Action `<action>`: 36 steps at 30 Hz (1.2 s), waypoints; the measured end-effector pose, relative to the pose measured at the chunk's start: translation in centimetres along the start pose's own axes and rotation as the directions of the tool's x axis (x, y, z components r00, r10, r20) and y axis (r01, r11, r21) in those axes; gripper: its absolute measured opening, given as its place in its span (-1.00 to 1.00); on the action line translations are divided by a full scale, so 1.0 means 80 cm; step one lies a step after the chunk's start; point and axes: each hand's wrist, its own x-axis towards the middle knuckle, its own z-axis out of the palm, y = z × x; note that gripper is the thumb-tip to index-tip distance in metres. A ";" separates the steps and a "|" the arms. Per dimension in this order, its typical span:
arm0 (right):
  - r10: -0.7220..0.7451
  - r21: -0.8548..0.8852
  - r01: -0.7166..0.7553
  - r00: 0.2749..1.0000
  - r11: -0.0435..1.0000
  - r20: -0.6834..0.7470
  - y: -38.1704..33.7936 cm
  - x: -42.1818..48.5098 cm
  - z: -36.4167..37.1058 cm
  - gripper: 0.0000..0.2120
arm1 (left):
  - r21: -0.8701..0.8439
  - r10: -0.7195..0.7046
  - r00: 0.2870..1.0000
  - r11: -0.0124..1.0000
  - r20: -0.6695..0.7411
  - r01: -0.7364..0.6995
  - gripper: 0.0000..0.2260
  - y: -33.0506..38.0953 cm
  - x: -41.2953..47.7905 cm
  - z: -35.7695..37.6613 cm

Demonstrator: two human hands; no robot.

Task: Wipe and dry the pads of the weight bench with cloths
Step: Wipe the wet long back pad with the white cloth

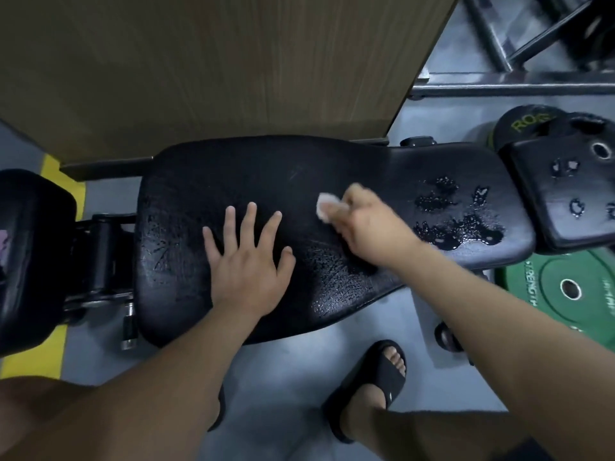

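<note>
The long black back pad (pixel 253 171) of the weight bench runs left to right below me. My left hand (pixel 248 257) lies flat on its middle with the fingers spread. My right hand (pixel 364 224) grips a small white cloth (pixel 325 207) and presses it on the pad just right of centre. Wet puddles (pixel 456 214) shine on the pad's narrow right end. A smaller black pad (pixel 572 191) at the far right also carries drops. Another black pad (pixel 30 254) sits at the far left.
A wooden panel (pixel 216 68) stands right behind the bench. A green weight plate (pixel 572 294) and a black one (pixel 525 123) lie on the grey floor at the right, with steel frame bars (pixel 519 84) behind. My sandalled foot (pixel 376 384) stands in front of the bench.
</note>
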 end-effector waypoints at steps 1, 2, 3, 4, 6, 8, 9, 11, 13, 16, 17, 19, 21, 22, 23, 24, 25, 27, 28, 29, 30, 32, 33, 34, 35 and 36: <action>0.069 -0.006 -0.069 0.997 0.998 -0.039 0.015 0.018 0.002 -0.79 | 0.002 0.007 1.000 1.000 -0.008 -0.007 -0.44 0.000 0.000 0.001; 0.149 -0.013 -0.150 0.987 0.989 -0.061 0.030 0.037 0.002 -0.81 | 0.005 0.014 1.000 1.000 -0.016 -0.014 -0.43 0.000 0.000 0.003; 0.223 -0.019 -0.224 0.973 0.974 -0.066 0.042 0.054 0.001 -0.84 | 0.009 0.017 1.000 1.000 -0.020 -0.017 -0.43 0.000 0.000 0.003; 0.277 -0.021 -0.279 0.958 0.960 -0.067 0.048 0.067 0.001 -0.85 | 0.013 0.015 1.000 1.000 -0.018 -0.015 -0.42 0.001 0.001 0.003; 0.299 -0.003 -0.300 0.952 0.954 -0.071 0.039 0.076 0.004 -0.85 | 0.014 0.010 1.000 1.000 -0.007 -0.009 -0.41 0.001 0.005 0.003; 0.188 0.025 -0.187 0.981 0.982 -0.046 0.007 0.057 0.006 -0.81 | 0.008 0.008 1.000 1.000 -0.007 -0.008 -0.40 0.002 0.007 0.002; 0.107 0.056 -0.106 0.994 0.993 -0.013 -0.011 0.039 0.007 -0.78 | 0.004 0.008 1.000 1.000 -0.011 -0.008 -0.39 0.002 0.008 0.002; -0.060 0.113 0.050 0.994 0.992 0.087 -0.038 0.003 0.002 -0.70 | 0.007 0.002 1.000 1.000 -0.018 -0.002 -0.38 0.002 0.009 0.001; -0.140 0.086 0.130 0.982 0.988 0.128 -0.030 -0.002 -0.007 -0.66 | 0.007 -0.001 1.000 1.000 -0.018 0.001 -0.38 0.003 0.011 0.000; 0.024 -0.025 -0.024 1.000 0.999 0.003 0.019 0.049 -0.005 -0.75 | -0.001 -0.005 1.000 1.000 -0.012 0.005 -0.39 0.002 0.013 0.000; 0.111 -0.063 -0.114 0.993 0.991 -0.045 0.034 0.069 -0.003 -0.77 | 0.000 -0.007 1.000 1.000 -0.014 0.007 -0.39 0.002 0.013 0.000; 0.264 -0.080 -0.276 0.956 0.958 -0.131 0.045 0.095 0.008 -0.80 | 0.000 -0.009 1.000 1.000 -0.022 0.009 -0.40 0.003 0.013 0.000; 0.306 -0.046 -0.316 0.940 0.948 -0.149 0.024 0.099 0.021 -0.73 | -0.010 -0.008 0.999 1.000 -0.032 0.008 -0.40 0.003 0.013 -0.001; 0.266 -0.027 -0.271 0.955 0.962 -0.132 0.007 0.093 0.026 -0.68 | -0.015 -0.003 0.999 1.000 -0.038 0.003 -0.40 0.003 0.013 -0.001; 0.185 -0.013 -0.187 0.977 0.982 -0.107 -0.009 0.084 0.030 -0.64 | -0.018 0.003 0.999 1.000 -0.045 -0.003 -0.39 0.003 0.013 -0.001; 0.095 -0.001 -0.095 0.993 0.995 -0.072 -0.020 0.074 0.032 -0.64 | -0.017 0.007 0.999 1.000 -0.050 -0.008 -0.39 0.002 0.013 -0.001; 0.029 0.003 -0.029 0.999 1.000 -0.042 -0.020 0.068 0.034 -0.65 | -0.014 0.010 0.999 1.000 -0.052 -0.010 -0.39 0.002 0.013 -0.001; 0.026 -0.007 -0.027 0.996 1.000 -0.080 0.003 0.076 0.029 -0.69 | -0.010 0.012 0.999 1.000 -0.052 -0.012 -0.40 0.002 0.014 -0.001; 0.098 -0.021 -0.101 0.987 0.995 -0.127 0.019 0.085 0.027 -0.71 | -0.008 0.013 0.999 1.000 -0.051 -0.013 -0.40 0.002 0.014 -0.001; 0.197 -0.032 -0.205 0.965 0.978 -0.172 0.034 0.096 0.025 -0.73 | -0.005 0.014 0.999 1.000 -0.049 -0.014 -0.40 0.002 0.014 -0.001; 0.293 -0.034 -0.306 0.935 0.952 -0.202 0.046 0.108 0.024 -0.74 | -0.001 0.013 0.999 1.000 -0.046 -0.013 -0.40 0.002 0.014 -0.001; 0.374 -0.021 -0.388 0.899 0.921 -0.227 0.043 0.127 0.026 -0.67 | 0.005 0.008 0.999 1.000 -0.043 -0.008 -0.40 0.002 0.015 -0.001; 0.357 -0.020 -0.370 0.908 0.929 -0.218 0.030 0.134 0.029 -0.60 | 0.004 0.007 0.999 1.000 -0.045 -0.007 -0.39 0.002 0.015 -0.001; 0.311 -0.016 -0.320 0.929 0.947 -0.201 0.014 0.138 0.032 -0.57 | 0.002 0.008 0.999 1.000 -0.048 -0.007 -0.39 0.002 0.015 -0.001; 0.245 -0.016 -0.252 0.954 0.968 -0.171 -0.002 0.139 0.037 -0.58 | 0.000 0.008 0.999 1.000 -0.053 -0.008 -0.39 0.002 0.015 -0.001; 0.174 -0.027 -0.179 0.975 0.984 -0.137 -0.015 0.137 0.041 -0.62 | -0.001 0.009 0.998 1.000 -0.055 -0.009 -0.39 0.002 0.015 -0.002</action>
